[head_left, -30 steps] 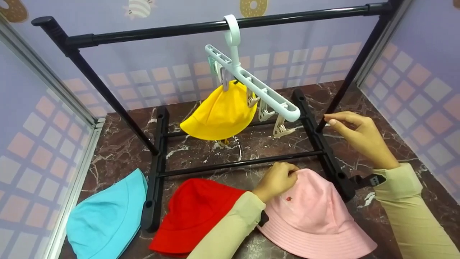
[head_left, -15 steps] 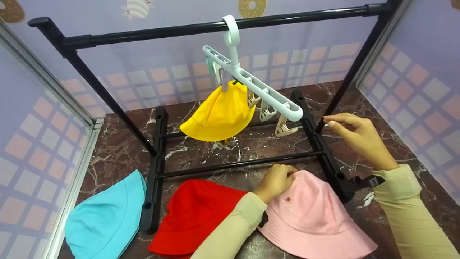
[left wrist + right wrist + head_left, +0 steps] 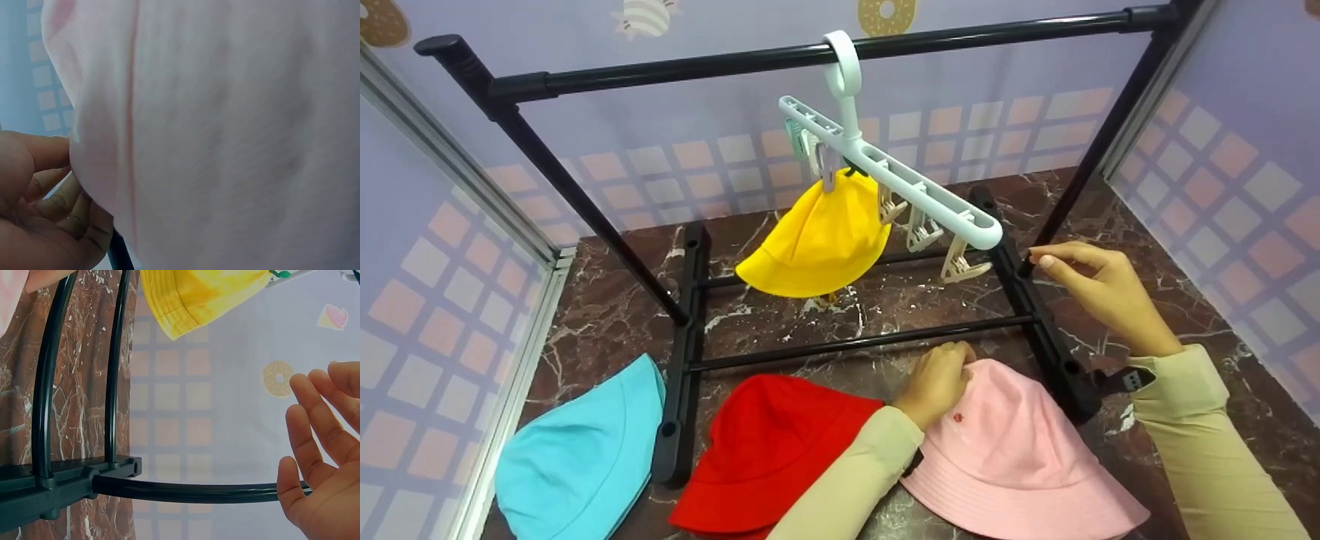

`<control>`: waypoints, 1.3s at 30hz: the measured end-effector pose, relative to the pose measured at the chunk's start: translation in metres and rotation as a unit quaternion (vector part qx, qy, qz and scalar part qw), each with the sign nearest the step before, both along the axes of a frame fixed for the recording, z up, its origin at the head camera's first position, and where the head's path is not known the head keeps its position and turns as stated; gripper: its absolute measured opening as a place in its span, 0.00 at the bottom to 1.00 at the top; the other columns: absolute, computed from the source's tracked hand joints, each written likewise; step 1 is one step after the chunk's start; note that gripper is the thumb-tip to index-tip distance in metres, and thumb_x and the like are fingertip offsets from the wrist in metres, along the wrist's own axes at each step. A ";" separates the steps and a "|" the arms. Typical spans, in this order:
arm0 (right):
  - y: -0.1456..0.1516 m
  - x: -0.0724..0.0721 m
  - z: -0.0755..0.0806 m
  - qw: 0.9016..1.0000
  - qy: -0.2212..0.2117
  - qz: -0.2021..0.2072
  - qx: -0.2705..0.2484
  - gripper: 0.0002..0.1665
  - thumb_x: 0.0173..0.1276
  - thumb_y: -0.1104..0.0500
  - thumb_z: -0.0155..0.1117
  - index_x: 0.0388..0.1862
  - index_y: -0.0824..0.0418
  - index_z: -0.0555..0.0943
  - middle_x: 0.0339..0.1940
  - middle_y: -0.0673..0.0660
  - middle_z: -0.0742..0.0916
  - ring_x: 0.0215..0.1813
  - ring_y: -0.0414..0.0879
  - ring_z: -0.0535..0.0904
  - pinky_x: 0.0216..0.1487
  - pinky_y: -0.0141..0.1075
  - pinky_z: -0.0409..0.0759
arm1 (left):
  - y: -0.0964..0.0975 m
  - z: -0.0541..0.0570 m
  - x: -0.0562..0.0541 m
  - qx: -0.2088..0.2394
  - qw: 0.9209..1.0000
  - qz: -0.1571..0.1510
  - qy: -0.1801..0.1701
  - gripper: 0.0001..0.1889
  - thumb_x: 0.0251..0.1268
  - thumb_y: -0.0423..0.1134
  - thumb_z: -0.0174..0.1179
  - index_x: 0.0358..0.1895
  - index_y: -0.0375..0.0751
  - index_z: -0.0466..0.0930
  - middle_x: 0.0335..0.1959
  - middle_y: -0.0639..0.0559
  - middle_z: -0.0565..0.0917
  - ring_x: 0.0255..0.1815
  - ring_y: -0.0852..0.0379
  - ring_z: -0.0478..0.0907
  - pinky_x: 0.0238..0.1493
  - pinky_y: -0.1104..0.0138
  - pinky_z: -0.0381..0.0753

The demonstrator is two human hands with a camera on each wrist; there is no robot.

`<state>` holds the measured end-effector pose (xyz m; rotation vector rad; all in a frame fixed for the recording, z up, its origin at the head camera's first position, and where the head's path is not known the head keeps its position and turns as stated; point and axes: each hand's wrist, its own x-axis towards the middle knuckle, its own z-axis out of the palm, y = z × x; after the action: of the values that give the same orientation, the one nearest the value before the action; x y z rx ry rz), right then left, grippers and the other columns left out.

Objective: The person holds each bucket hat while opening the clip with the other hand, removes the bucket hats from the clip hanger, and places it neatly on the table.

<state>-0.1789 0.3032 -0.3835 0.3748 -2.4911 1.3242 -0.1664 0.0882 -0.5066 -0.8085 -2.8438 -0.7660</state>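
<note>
My left hand (image 3: pixel 940 380) pinches the top of a pink bucket hat (image 3: pixel 1020 450). In the left wrist view its thumb and fingers (image 3: pixel 53 152) hold the pink cloth, which fills most of that picture. My right hand (image 3: pixel 1102 289) is raised beside the rack's right post, holding nothing, its fingers loosely bent. Left of it, a pale blue clip hanger (image 3: pixel 919 191) hooks over the black rack's top bar (image 3: pixel 690 71). From the hanger's clips hangs a yellow hat (image 3: pixel 821 240). Several beige clips (image 3: pixel 964 266) dangle at its near end.
A red bucket hat (image 3: pixel 772 450) lies under the left forearm, and a light blue hat (image 3: pixel 585 450) lies farther left. The rack's black base (image 3: pixel 682 390) stands on a dark marbled surface (image 3: pixel 607 292). Patterned walls (image 3: pixel 1237 187) enclose the back and sides.
The hanger has turned slightly, its near end swinging right. My right hand has shifted a little left and down. The left hand has stayed at the pink hat's top.
</note>
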 end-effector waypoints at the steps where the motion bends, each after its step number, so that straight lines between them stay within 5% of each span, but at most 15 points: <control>1: -0.001 -0.001 0.000 1.000 -0.002 0.001 -0.004 0.14 0.70 0.60 0.60 0.50 0.64 0.84 0.46 0.49 0.88 0.45 0.31 0.82 0.45 0.18 0.77 | 0.000 -0.001 0.000 -0.005 1.000 0.001 0.010 0.05 0.58 0.37 0.65 0.37 0.46 0.81 0.34 0.53 0.84 0.38 0.55 0.83 0.39 0.67 0.80; 10: -0.004 -0.005 -0.005 1.000 -0.013 0.014 -0.021 0.16 0.70 0.60 0.60 0.50 0.70 0.82 0.44 0.42 0.87 0.42 0.30 0.84 0.45 0.21 0.79 | 0.000 -0.004 0.003 -0.073 0.996 0.017 0.055 0.03 0.57 0.40 0.65 0.35 0.51 0.84 0.34 0.57 0.85 0.36 0.57 0.80 0.36 0.68 0.76; 26: -0.012 -0.010 -0.008 0.999 -0.036 -0.005 -0.019 0.15 0.70 0.60 0.60 0.50 0.67 0.83 0.42 0.41 0.88 0.42 0.29 0.81 0.41 0.19 0.78 | -0.012 -0.001 0.003 -0.047 0.998 -0.017 0.035 0.07 0.59 0.39 0.60 0.38 0.50 0.86 0.37 0.54 0.86 0.37 0.54 0.79 0.36 0.65 0.73; 32: -0.023 -0.003 0.005 0.999 -0.045 -0.008 -0.018 0.15 0.70 0.60 0.59 0.50 0.69 0.83 0.41 0.39 0.87 0.41 0.27 0.80 0.39 0.20 0.78 | -0.021 0.011 0.002 -0.033 0.999 -0.019 0.037 0.08 0.61 0.40 0.59 0.41 0.50 0.86 0.38 0.54 0.85 0.40 0.53 0.79 0.39 0.64 0.75; 39: -0.034 -0.004 0.012 0.999 -0.037 -0.012 -0.016 0.15 0.70 0.60 0.59 0.49 0.69 0.83 0.36 0.33 0.85 0.35 0.28 0.75 0.36 0.19 0.73 | -0.035 0.032 0.000 -0.027 1.000 -0.012 -0.002 0.12 0.64 0.41 0.58 0.48 0.51 0.84 0.47 0.55 0.85 0.46 0.54 0.79 0.47 0.63 0.76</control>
<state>-0.1827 0.2689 -0.3712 0.2915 -2.5229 1.3911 -0.1661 0.0527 -0.4742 -0.8507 -2.8754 -0.6974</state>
